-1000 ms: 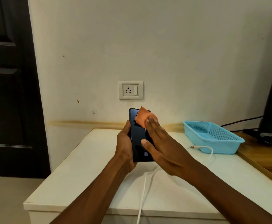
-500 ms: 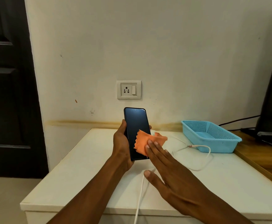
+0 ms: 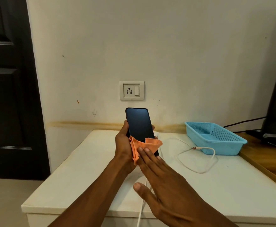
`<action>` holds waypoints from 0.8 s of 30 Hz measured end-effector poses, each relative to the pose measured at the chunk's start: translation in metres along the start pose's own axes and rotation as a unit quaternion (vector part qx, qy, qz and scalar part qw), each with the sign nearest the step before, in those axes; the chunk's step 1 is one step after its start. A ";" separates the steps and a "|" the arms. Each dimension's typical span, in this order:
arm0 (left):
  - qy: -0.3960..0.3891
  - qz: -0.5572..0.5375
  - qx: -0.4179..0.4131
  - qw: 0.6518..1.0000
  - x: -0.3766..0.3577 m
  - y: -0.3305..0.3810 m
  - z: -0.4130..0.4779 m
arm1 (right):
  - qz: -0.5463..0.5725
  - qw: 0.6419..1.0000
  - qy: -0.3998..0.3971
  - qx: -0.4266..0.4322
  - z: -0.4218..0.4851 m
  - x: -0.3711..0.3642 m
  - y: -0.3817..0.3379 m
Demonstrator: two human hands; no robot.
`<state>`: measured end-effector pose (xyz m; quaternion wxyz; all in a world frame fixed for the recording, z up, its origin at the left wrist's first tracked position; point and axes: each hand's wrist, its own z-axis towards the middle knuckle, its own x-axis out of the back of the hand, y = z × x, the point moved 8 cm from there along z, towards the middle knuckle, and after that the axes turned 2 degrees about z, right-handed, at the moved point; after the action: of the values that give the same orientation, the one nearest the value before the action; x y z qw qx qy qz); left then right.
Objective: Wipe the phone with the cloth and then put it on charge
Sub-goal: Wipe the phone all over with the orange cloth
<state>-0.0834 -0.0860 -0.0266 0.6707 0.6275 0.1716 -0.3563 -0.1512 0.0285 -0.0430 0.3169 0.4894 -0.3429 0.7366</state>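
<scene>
1. Head view: left hand grips the phone upright above the tabletop, toward its back edge; right hand, fingers straight, presses the cloth on its lower screen.
2. Risk: the unpinched cloth may slip off; hard pressing could lever the phone loose.

Ahead of me stands a cream wall, with a brownish stain band running along it just above the white table. A dark panelled door fills the left, a wooden desk adjoins the table's right side, and beige floor lies near left.
</scene>
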 end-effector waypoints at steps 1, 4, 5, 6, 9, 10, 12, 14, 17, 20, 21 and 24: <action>-0.001 -0.002 -0.004 1.000 -0.001 0.000 0.000 | -0.002 1.000 0.004 -0.006 -0.001 0.001 0.003; -0.002 0.010 -0.024 1.000 0.002 0.000 0.002 | -0.007 0.999 0.028 -0.041 -0.006 0.004 0.019; 0.000 0.018 -0.023 1.000 0.003 -0.001 0.003 | -0.014 0.998 0.036 -0.055 -0.006 0.004 0.025; 0.003 0.028 -0.021 0.999 0.004 -0.001 0.003 | -0.026 0.997 0.040 -0.068 -0.007 0.004 0.031; 0.017 0.037 -0.022 0.999 0.006 -0.003 0.004 | -0.044 0.993 0.058 -0.088 -0.003 0.004 0.036; 0.021 0.035 -0.025 0.999 0.006 -0.003 0.005 | -0.041 0.993 0.066 -0.093 -0.001 0.005 0.036; 0.028 0.042 -0.028 0.998 0.006 -0.005 0.005 | -0.032 0.990 0.092 -0.098 0.005 0.011 0.036; 0.031 0.043 -0.023 0.998 0.005 -0.007 0.004 | -0.030 0.989 0.113 -0.091 0.014 0.019 0.034; 0.046 0.059 -0.013 0.997 0.005 -0.007 0.002 | -0.036 0.990 0.120 -0.067 0.029 0.030 0.026; 0.052 0.097 -0.022 0.994 0.006 -0.005 0.002 | -0.028 0.992 0.117 -0.028 0.038 0.030 0.010; 0.056 0.113 -0.028 0.992 0.007 -0.004 0.002 | -0.020 0.993 0.114 -0.016 0.038 0.027 0.005; 0.074 0.130 -0.024 0.988 0.013 -0.004 0.002 | 0.010 0.996 0.093 0.002 0.035 0.019 -0.002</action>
<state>-0.0776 -0.0909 -0.0383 0.7119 0.6526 0.1461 -0.2145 -0.1375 0.0037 -0.0152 0.3395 0.4156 -0.3154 0.7827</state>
